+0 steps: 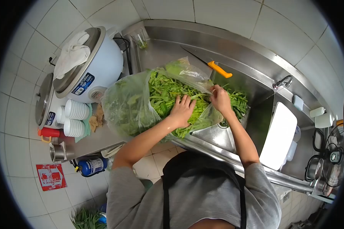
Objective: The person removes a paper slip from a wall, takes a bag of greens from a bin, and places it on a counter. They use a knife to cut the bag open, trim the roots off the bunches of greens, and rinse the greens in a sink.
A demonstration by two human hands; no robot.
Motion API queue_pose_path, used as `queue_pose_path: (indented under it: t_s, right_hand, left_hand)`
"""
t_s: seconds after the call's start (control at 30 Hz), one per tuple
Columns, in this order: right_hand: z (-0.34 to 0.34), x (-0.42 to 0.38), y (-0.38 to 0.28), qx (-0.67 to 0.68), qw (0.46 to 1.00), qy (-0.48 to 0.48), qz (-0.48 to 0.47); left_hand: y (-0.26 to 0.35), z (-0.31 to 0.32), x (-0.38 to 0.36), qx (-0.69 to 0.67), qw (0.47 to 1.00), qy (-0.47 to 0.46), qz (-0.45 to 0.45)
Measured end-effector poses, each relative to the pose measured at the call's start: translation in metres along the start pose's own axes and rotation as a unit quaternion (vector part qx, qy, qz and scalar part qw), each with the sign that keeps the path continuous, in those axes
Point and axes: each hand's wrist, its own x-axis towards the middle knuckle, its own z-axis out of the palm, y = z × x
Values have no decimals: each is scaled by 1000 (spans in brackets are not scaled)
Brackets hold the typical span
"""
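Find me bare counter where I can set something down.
Bare steel shows behind the plastic bag, between the clear container and the knife; on the near side, a smaller strip separates cup stacks and bag. Crowded around the left hand, amid heaped greens.

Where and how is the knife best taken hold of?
Probably by its yellow handle, with the right hand coming from the sink side. The handle's free end points right, toward the sink, while the blade points back and left, so this approach should stay clear of the edge.
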Motion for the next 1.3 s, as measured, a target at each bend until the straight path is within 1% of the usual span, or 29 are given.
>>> queue_pose_path:
  t_s: [0.07,0.1,0.13,0.17,0.23,0.27,0.37,0.4,0.43,0.5,0.53,0.63,0.67,0.77,0.8,0.9,0.93,0.97,1.03,1.07,1.1,1.17,1.2,1.3]
  right_hand:
    - [-16,12,4,76,988,-33,-126]
    - [-23,15,6,115,974,-52,-186]
    - [-41,25,6,126,978,-94,-135]
    - [-50,27,2,116,982,-104,-107]
    - [-58,27,-3,96,986,-130,-47]
    - [-51,18,-6,110,985,-112,-70]
    - [4,-8,8,22,974,13,-227]
    - [9,-12,6,77,980,0,-183]
    - [6,-11,8,102,985,-26,-140]
    - [-8,-3,12,149,984,-77,-55]
    - [-14,0,15,164,982,-69,-67]
    - [-24,0,16,179,978,-100,-46]
    - [-27,-3,12,179,979,-80,-58]
    - [-34,-3,1,180,978,-13,-103]
    - [-38,-1,-6,162,981,17,-101]
    - [-34,15,-8,151,974,76,-149]
    - [-37,24,-10,194,971,28,-135]
    - [-47,35,-13,238,964,-22,-116]
    - [-24,83,28,280,949,95,-113]
    - [-16,102,51,66,979,142,-129]
    - [-10,115,71,-150,962,183,-136]
    - [1,133,102,-272,953,84,-103]
    - [5,135,103,-330,940,28,-84]
    - [10,149,102,-369,928,-13,-52]
  left_hand:
    - [0,5,11,39,999,24,12]
    - [2,3,11,39,999,7,-8]
    - [7,-1,15,39,999,-11,-31]
    - [7,-5,15,40,997,-29,-52]
    - [6,-8,17,35,997,-32,-60]
    - [5,-9,18,23,997,-38,-63]
    - [-8,-4,17,-2,998,-27,-54]
    - [-11,-4,14,1,998,-21,-54]
    - [-13,-5,13,3,998,-13,-55]
    - [-17,-14,17,7,997,-45,-65]
    - [-18,-20,21,1,995,-59,-75]
    - [-25,-25,20,-4,993,-78,-84]
    - [-29,-27,19,-4,994,-75,-83]
    - [-37,-56,2,-11,993,-42,-109]
    - [-44,-63,-8,-5,994,-1,-105]
    - [-69,-89,-34,-20,989,74,-125]
    - [-80,-85,-36,0,984,108,-143]
    - [-90,-78,-34,-10,981,107,-162]
    - [-102,-59,-21,-32,973,110,-198]
    - [-105,-54,-12,-53,974,38,-218]
    - [-107,-53,-8,-61,973,15,-222]
    - [-114,-54,-2,-72,970,-36,-228]
    - [-115,-59,-3,-71,975,-52,-204]
    - [-107,-46,3,30,988,50,-145]
